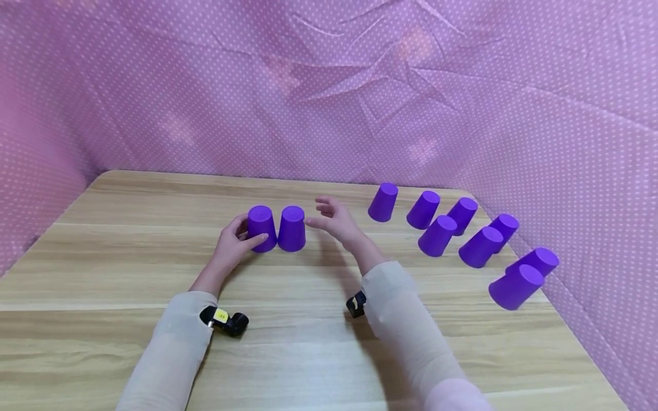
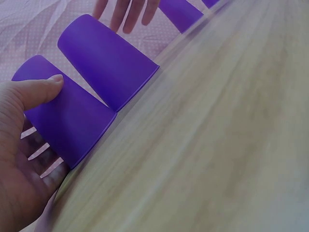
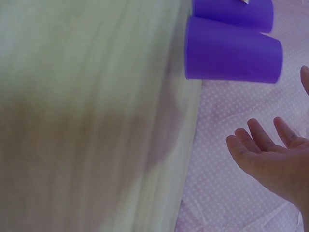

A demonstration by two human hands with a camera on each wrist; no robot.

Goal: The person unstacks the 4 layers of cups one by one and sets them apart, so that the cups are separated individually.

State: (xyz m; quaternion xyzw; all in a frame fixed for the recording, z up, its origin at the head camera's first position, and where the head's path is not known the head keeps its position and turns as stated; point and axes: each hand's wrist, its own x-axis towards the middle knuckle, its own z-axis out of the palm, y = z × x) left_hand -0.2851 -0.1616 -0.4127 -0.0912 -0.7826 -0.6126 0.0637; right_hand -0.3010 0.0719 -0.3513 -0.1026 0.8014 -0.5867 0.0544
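Observation:
Two purple plastic cups stand upside down side by side near the middle of the table, their rims meeting at the bottom. My left hand [image 1: 231,244] holds the left cup [image 1: 263,231], thumb across its front and fingers behind it; the left wrist view shows the thumb on this cup [image 2: 72,116] plainly. To the right of the right cup [image 1: 292,229], my right hand [image 1: 339,224] is raised with its fingers spread and nothing in it. The right wrist view shows a gap between that hand [image 3: 275,162] and the nearer cup [image 3: 231,50].
Several more upside-down purple cups stand in a slanting double line on the right, from a far cup [image 1: 382,202] to a near cup [image 1: 516,287]. They rest on a wood-grain table [image 1: 288,365]. Pink dotted cloth [image 1: 329,114] hangs behind and at both sides.

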